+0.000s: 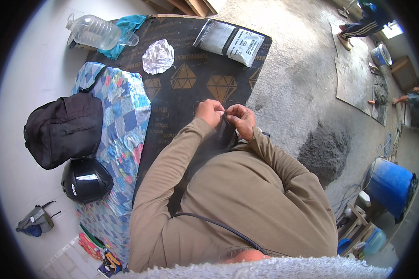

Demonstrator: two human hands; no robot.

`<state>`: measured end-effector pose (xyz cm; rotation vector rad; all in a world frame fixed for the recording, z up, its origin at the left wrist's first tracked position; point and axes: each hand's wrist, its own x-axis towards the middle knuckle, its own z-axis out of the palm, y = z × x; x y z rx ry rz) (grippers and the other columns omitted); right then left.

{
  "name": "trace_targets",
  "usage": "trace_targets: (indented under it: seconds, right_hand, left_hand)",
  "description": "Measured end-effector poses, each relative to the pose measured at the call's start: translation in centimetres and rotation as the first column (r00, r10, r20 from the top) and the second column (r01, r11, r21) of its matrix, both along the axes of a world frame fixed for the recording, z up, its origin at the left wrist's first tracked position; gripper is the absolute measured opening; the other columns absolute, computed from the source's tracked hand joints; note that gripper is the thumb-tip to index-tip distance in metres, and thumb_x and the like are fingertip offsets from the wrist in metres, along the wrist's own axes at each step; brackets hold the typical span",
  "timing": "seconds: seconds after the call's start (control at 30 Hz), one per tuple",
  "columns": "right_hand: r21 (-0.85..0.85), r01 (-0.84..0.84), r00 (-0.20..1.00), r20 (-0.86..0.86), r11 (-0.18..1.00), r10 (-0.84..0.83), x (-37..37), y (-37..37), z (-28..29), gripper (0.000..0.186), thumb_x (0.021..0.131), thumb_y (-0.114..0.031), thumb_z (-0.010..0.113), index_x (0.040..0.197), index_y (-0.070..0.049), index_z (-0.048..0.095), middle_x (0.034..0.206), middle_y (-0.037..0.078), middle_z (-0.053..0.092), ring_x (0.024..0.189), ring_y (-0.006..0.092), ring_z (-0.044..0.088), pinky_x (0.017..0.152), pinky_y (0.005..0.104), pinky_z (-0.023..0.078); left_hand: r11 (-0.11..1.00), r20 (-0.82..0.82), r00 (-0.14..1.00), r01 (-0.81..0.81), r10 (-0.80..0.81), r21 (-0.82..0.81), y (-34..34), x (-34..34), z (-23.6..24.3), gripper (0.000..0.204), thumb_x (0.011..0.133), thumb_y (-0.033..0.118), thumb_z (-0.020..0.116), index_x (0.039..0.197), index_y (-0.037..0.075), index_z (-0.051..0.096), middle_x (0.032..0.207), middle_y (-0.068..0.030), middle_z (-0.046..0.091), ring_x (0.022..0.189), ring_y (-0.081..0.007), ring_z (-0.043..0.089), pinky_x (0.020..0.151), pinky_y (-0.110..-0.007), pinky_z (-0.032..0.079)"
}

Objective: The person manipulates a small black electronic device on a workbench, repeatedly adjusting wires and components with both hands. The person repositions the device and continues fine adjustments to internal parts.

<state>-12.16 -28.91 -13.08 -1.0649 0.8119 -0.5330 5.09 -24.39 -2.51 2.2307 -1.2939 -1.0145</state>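
My left hand [210, 113] and my right hand [242, 120] meet in front of my belly, above the near part of a dark printed board [181, 100]. Both are closed, fingertips pinching the upper edge of a dark, limp piece of material [225, 133] that hangs down toward my lap. Its kind cannot be made out. Farther off on the board lie a crumpled white cloth [158, 56] and a grey and white plastic packet [230, 43], neither touched by my hands.
Left of the board, a patterned cover [121, 125] carries a black backpack [67, 128] and a black helmet [87, 180]. A clear plastic jug [93, 31] lies at the far left. Rightward are a dark gravel heap [325, 151], a blue barrel [390, 186] and other people [368, 21].
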Motion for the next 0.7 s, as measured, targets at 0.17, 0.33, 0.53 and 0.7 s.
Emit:
trace_targets:
  seconds: [0.17,0.33,0.53,0.7]
  right_hand:
    - [0.072,-0.015,0.999,0.038,0.997,0.012,0.1,-0.4,1.1,0.031,0.091,-0.004,0.071,0.122,-0.002,0.07,0.111,0.009,0.074,0.103,0.0185,0.069,0.092,0.0342,0.056]
    - [0.077,-0.101,0.994,0.059,0.992,0.096,0.0,-1.0,0.3,0.042,0.093,-0.004,0.069,0.135,-0.002,0.068,0.115,0.01,0.074,0.107,0.0188,0.069,0.095,0.0344,0.055]
    - [-0.073,-0.314,0.949,-0.034,0.947,0.312,-0.9,-3.1,1.7,0.03,0.104,-0.008,0.065,0.132,0.001,0.069,0.099,0.001,0.069,0.09,0.0095,0.065,0.083,0.0255,0.054]
    - [-0.188,-0.495,0.833,-0.38,0.848,0.402,-0.6,-5.9,5.0,0.037,0.107,-0.032,0.063,0.117,0.001,0.076,0.085,0.009,0.073,0.075,0.0188,0.068,0.073,0.0355,0.057]
  left_hand:
    - [0.997,-0.057,0.996,0.072,-0.071,0.008,0.2,1.0,0.5,0.02,0.091,0.008,0.076,0.11,0.003,0.08,0.105,-0.0193,0.079,0.101,-0.0316,0.077,0.092,-0.04,0.059]
    - [0.996,-0.146,0.985,0.093,-0.09,0.017,1.3,2.1,2.4,0.061,0.09,0.017,0.08,0.145,0.002,0.06,0.115,-0.0198,0.077,0.111,-0.0338,0.074,0.099,-0.038,0.057]
    - [0.957,0.297,0.935,0.246,-0.192,-0.154,8.5,-2.0,6.5,0.09,0.078,0.039,0.091,0.151,0.009,0.049,0.155,-0.0187,0.052,0.147,-0.0391,0.047,0.122,-0.061,0.034]
    - [0.962,0.495,0.84,0.272,-0.223,-0.028,12.4,-2.5,7.9,0.079,0.069,0.036,0.096,0.134,0.011,0.059,0.167,-0.0159,0.036,0.158,-0.041,0.029,0.124,-0.07,0.023]
